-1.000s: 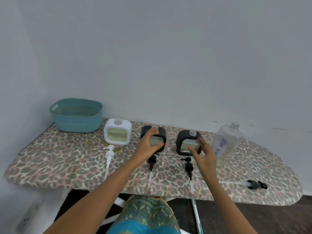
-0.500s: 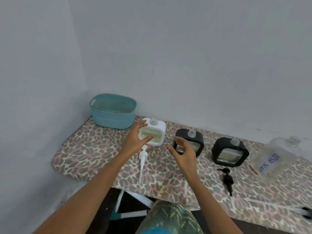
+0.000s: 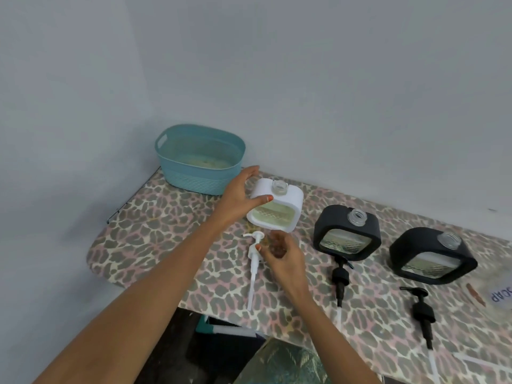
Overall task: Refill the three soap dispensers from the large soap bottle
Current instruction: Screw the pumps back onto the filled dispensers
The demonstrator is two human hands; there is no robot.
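The white soap dispenser [image 3: 279, 217] stands uncapped near the back left of the board, and my left hand [image 3: 238, 198] grips its left side with the thumb across its front. Its white pump [image 3: 254, 256] lies on the board in front of it. My right hand [image 3: 281, 252] hovers just right of that pump with fingers loosely curled, holding nothing. Two black dispensers [image 3: 346, 234] [image 3: 432, 256] stand uncapped to the right, each with a black pump [image 3: 340, 278] [image 3: 422, 309] lying in front. Only the label of the large soap bottle [image 3: 501, 295] shows at the right edge.
A teal basket [image 3: 199, 159] sits in the back left corner against the wall. The leopard-print ironing board [image 3: 155, 231] ends in a rounded edge on the left. A clear pump tube [image 3: 482, 363] lies at the bottom right.
The view has swung left. My left hand went from the middle black dispenser to the white one and now grips it. My right hand left the black dispensers and came beside the white pump.
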